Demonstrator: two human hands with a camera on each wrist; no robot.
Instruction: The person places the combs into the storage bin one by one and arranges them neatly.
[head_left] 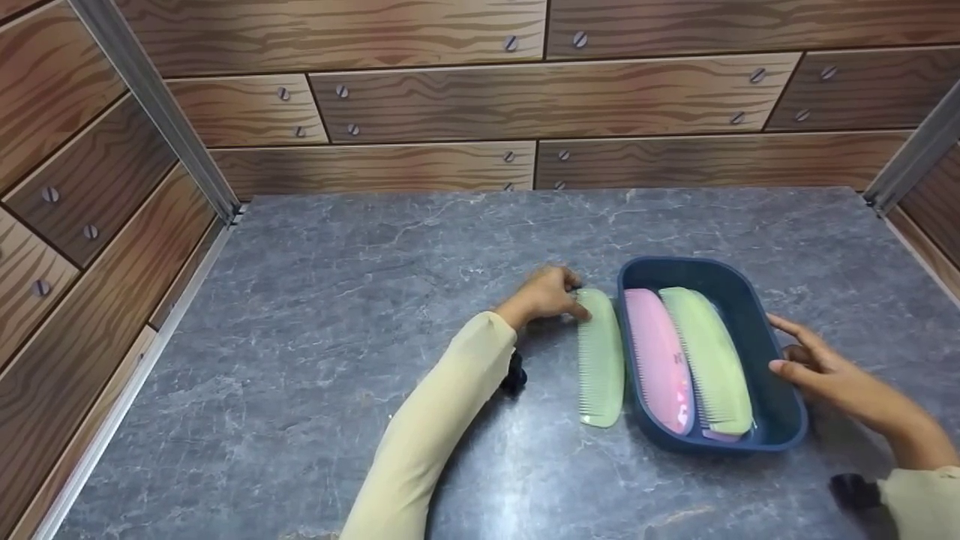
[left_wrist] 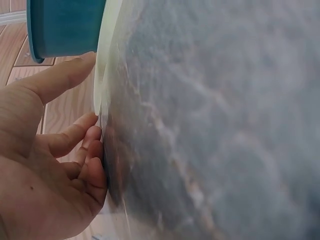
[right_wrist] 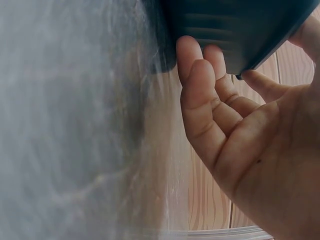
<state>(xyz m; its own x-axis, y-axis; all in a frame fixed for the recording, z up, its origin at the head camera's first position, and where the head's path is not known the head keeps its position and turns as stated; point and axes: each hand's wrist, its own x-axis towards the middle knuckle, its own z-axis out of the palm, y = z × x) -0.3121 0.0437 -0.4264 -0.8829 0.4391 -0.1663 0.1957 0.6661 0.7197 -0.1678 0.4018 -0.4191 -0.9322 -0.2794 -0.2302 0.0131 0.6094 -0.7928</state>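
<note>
A pale green comb (head_left: 602, 367) lies flat on the table, left of a dark blue box (head_left: 712, 264). My left hand (head_left: 551, 292) pinches its far end between thumb and forefinger; in the left wrist view the comb (left_wrist: 102, 60) shows edge-on with the fingertips at its end. The other left fingers curl near the tabletop. My right hand (head_left: 832, 375) grips the box's right wall, thumb over the rim and fingers against the outside. Inside the box lie a pink comb (head_left: 660, 360) and a yellow-green comb (head_left: 709, 352), with lilac edges partly hidden beneath them.
The grey marbled tabletop (head_left: 337, 300) runs back to a wood-patterned wall (head_left: 450, 105). Another such wall (head_left: 97, 217) stands on the left, with metal posts in the corners. The right side of the box's floor shows bare beside the combs.
</note>
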